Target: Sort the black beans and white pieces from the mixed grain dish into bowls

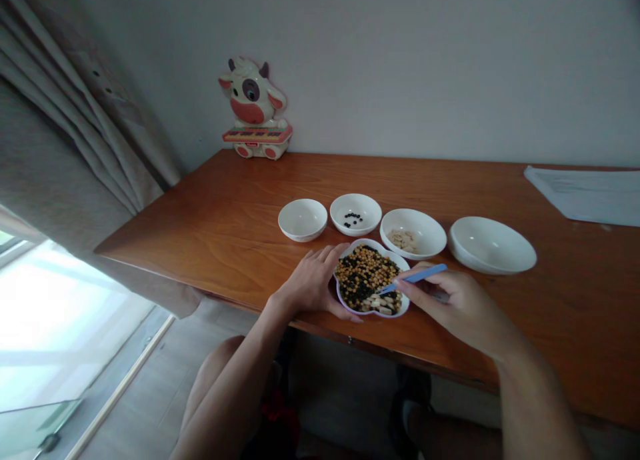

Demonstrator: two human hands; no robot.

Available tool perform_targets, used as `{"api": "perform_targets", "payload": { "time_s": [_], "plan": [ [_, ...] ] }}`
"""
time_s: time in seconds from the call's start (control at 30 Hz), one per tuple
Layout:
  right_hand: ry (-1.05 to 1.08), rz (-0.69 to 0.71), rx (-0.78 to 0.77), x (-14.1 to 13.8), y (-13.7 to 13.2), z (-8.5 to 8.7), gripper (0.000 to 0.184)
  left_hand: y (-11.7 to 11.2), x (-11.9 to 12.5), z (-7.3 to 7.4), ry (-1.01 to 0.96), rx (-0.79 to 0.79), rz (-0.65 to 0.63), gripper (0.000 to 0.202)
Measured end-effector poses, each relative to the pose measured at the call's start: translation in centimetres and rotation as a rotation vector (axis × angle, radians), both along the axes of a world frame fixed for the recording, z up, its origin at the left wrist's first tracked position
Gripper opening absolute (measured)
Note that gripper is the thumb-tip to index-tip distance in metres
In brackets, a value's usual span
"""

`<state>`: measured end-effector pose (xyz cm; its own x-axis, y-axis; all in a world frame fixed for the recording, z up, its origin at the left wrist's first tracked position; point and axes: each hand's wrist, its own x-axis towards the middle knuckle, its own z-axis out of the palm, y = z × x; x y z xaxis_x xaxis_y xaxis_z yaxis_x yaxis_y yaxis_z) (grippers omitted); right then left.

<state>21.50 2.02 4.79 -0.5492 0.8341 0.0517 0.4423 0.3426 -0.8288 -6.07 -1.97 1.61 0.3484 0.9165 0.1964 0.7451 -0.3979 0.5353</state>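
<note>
My left hand is curled round the left side of a flower-shaped bowl with a pale purple rim, at the table's front edge. Yellow beans mixed with small dark ones fill most of it, and pale flat seeds lie at its near side. In my right hand is a slim blue tool, which looks like tweezers, pinched between thumb and fingers. Its tip points down into the bowl, close to the pale seeds; whether it grips one, I cannot tell.
Behind stand a bare white bowl, a white bowl with several black beans, a white bowl with pale seeds, and a larger white bowl. A cow toy and papers lie farther back. A curtain hangs left.
</note>
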Motion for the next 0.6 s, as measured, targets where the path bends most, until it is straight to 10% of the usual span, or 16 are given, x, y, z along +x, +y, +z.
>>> {"api": "perform_targets", "payload": {
  "time_s": [0.6],
  "plan": [
    [-0.105,0.070,0.168,-0.54,-0.50,0.60,0.021,0.06,-0.05,-0.21,0.031,-0.007,0.012,0.135]
  ]
}}
